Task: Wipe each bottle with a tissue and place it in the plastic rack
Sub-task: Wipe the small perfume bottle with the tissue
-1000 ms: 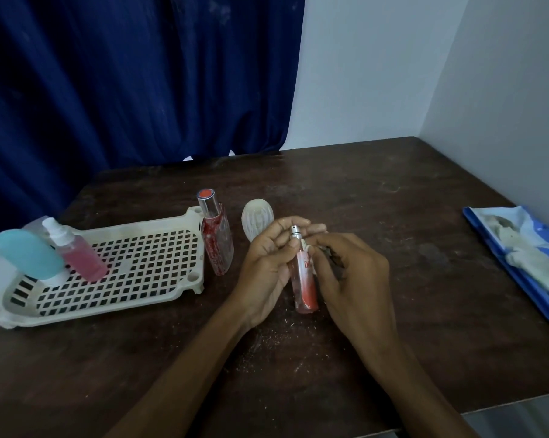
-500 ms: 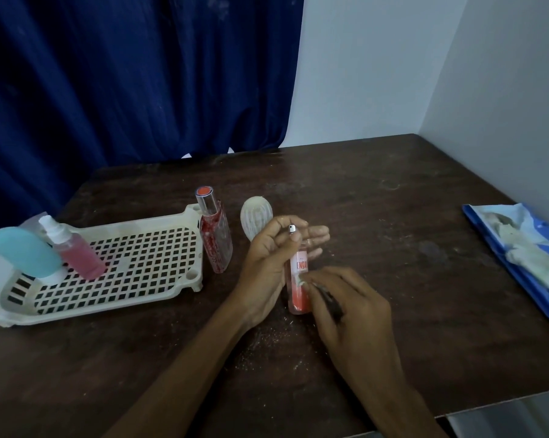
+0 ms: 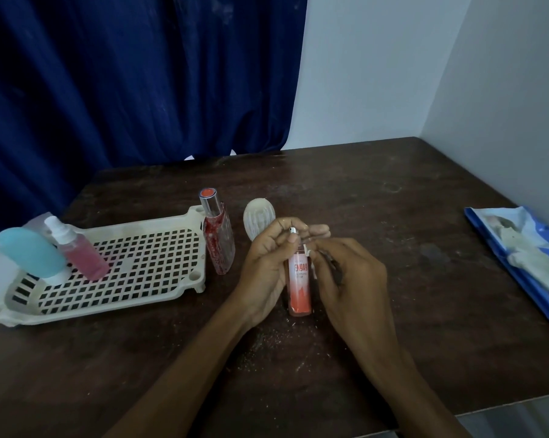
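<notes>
The right hand (image 3: 352, 279) has slid back up the orange bottle (image 3: 299, 289), pinching a scrap of tissue (image 3: 311, 257) against its shoulder, while the left hand (image 3: 267, 267) grips the neck, holding it upright on the table (image 3: 393, 200). Wiping looks under way; next the bottle needs carrying left to the rack (image 3: 140, 273), where a blue bottle (image 3: 30, 256) and a pink spray bottle (image 3: 80, 254) already sit, a red bottle (image 3: 218, 241) waiting just beside it

Left grip (image 3: 267, 263) holds bottle (image 3: 299, 281) (right grip (image 3: 352, 279) pinches tissue (image 3: 307, 248)).
</notes>
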Tool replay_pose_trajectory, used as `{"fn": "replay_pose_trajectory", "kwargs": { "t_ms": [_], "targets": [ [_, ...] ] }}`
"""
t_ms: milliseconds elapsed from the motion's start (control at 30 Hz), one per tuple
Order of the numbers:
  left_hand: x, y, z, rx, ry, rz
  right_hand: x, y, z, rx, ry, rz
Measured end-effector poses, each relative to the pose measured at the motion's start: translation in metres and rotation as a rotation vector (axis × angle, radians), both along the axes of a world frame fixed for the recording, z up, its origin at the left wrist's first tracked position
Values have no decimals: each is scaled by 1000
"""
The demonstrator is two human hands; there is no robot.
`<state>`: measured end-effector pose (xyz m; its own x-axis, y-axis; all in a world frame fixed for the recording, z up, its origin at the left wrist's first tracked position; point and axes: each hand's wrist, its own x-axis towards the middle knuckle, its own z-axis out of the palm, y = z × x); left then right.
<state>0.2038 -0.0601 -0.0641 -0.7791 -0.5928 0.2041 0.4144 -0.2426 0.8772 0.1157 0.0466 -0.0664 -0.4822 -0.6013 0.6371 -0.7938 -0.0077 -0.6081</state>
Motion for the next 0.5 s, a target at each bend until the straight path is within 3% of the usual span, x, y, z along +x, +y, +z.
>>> {"fn": "replay_pose_trajectory", "kwargs": {
  "t_ms": [267,500],
  "targets": [
    [-1,-1,0,3,-9,16,9,2,-1,6,54,-4],
    [-2,-2,1,35,-4,17,-1,-1,-6,34,-27,-16]
  ]
}}
